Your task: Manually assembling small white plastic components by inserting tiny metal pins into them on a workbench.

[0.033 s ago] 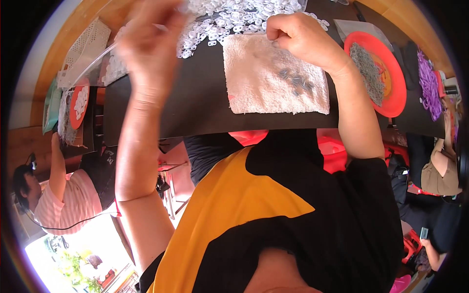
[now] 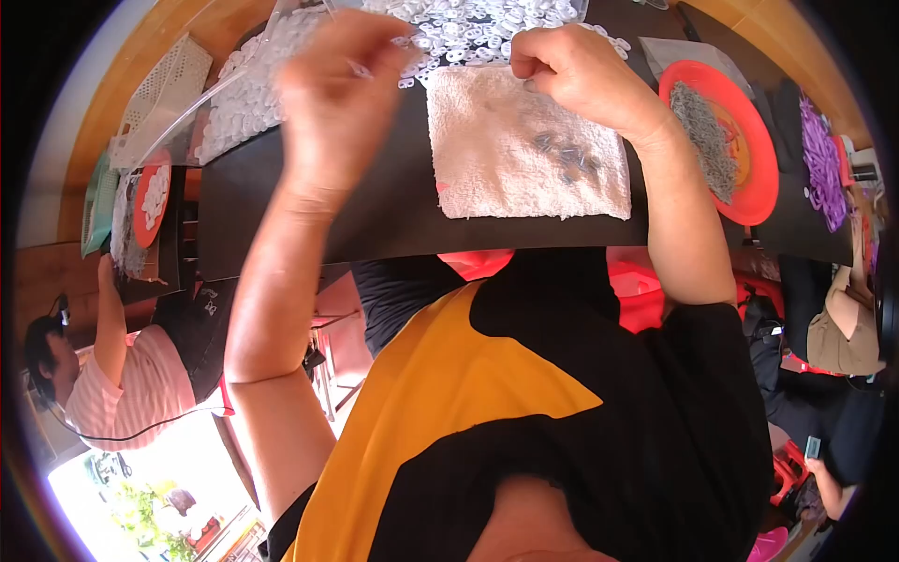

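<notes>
My left hand (image 2: 342,103) is smeared by motion, over the dark table to the left of the cloth and near the heap of small white plastic pieces with holes (image 2: 459,37). Whether it holds anything cannot be seen. My right hand (image 2: 585,80) is closed in a pinch over the upper right part of a pale terry cloth (image 2: 496,169). What lies between those fingertips is too small to name. Several small dark grey slim pieces (image 2: 567,155) rest on the cloth, below my right hand.
At the right stands a red plate (image 2: 754,155) bearing a pile of grey small parts (image 2: 700,140). Purple strips (image 2: 824,169) lie farther right. White pieces (image 2: 245,108) in clear plastic are at the left. A person in a striped shirt (image 2: 140,389) works at far left.
My left hand has moved to the right, from over the white pieces in clear plastic toward the cloth and the white heap. My right hand stays where it was.
</notes>
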`<state>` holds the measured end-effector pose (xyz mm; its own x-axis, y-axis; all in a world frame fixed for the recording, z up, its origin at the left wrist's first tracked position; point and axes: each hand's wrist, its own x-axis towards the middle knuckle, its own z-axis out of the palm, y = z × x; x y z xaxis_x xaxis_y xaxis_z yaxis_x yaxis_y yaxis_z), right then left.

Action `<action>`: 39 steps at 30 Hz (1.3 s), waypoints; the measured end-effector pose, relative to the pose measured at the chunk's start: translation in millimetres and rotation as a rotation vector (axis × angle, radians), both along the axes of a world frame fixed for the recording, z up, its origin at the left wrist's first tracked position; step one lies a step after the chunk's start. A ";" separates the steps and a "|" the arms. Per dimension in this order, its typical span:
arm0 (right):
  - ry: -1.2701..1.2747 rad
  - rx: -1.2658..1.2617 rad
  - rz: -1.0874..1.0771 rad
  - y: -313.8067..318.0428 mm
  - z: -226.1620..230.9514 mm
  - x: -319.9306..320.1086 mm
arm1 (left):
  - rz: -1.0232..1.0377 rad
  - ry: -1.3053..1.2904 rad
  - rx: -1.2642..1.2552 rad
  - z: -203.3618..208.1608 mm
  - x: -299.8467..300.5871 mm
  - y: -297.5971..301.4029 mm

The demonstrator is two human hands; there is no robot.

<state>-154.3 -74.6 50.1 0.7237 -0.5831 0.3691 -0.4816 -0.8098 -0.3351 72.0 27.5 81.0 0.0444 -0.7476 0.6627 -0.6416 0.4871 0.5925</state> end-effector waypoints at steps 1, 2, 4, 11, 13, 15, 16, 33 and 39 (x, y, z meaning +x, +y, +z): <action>0.026 -0.028 0.000 -0.3 0.6 0.2 | -0.149 -0.007 0.059 -15.3 -10.6 -3.6; 0.052 -0.055 0.001 -0.1 1.0 1.3 | -0.227 -0.034 0.110 -26.4 -22.1 -7.8; 0.044 -0.072 -0.040 2.3 1.3 2.3 | -0.251 -0.239 0.148 -40.1 -41.2 -15.0; -0.124 -0.094 -0.220 12.1 20.9 2.5 | -0.271 -0.352 0.205 -63.3 -53.4 -31.2; -0.193 -0.044 -0.197 13.8 24.9 1.4 | -0.285 -0.205 0.240 -62.3 -50.6 -29.0; -0.259 0.008 -0.172 17.7 31.1 0.5 | -0.220 0.286 0.544 -58.3 -48.0 -22.6; -0.276 0.113 -0.126 20.7 36.1 -0.7 | -0.230 0.472 0.613 -45.0 -48.5 -18.2; -0.492 0.675 0.202 38.3 5.7 29.2 | -0.211 1.196 0.617 -34.3 -34.1 7.1; -0.566 0.934 0.231 35.5 2.4 32.3 | -0.213 1.232 0.707 -32.7 -31.1 8.5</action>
<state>-122.0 -39.1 52.5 0.7171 -0.6768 0.1667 0.0626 -0.1756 -0.9825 40.9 36.0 48.3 0.1539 -0.9630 -0.2211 0.4948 -0.1186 0.8609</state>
